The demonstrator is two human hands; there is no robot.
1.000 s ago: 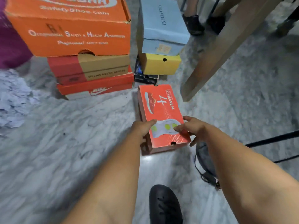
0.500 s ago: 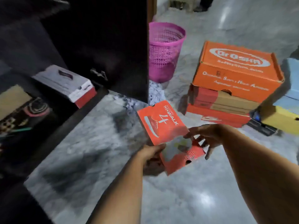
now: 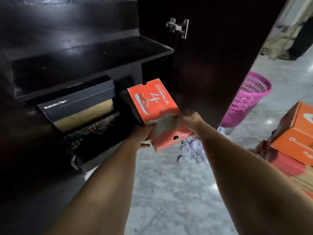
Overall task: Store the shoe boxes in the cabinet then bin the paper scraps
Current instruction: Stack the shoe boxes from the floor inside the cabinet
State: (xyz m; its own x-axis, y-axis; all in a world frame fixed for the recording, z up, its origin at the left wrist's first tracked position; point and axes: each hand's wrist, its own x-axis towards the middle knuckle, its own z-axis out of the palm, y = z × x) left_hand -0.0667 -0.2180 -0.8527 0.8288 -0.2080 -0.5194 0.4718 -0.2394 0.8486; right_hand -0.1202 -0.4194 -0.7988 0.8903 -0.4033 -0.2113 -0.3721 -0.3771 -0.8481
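- Head view: both hands hold the red box [image 3: 153, 106] by its near end, left hand [image 3: 144, 134] curled under one corner, right hand [image 3: 191, 120] gripping the other.
- Box is tilted, far end at the cabinet [image 3: 84, 53] opening, beside a black box [image 3: 76, 100] on its shelf.
- Paper scraps [image 3: 191, 150] lie right of the cabinet, near a pink bin [image 3: 245, 100].

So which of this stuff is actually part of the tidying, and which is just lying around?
Part of the job:
- orange GoWalk box, held by left hand and right hand
- black cabinet
- Onitsuka Tiger box, already inside
- orange box stack
- paper scraps
- pink bin

Just there:
- cabinet door
- hinge
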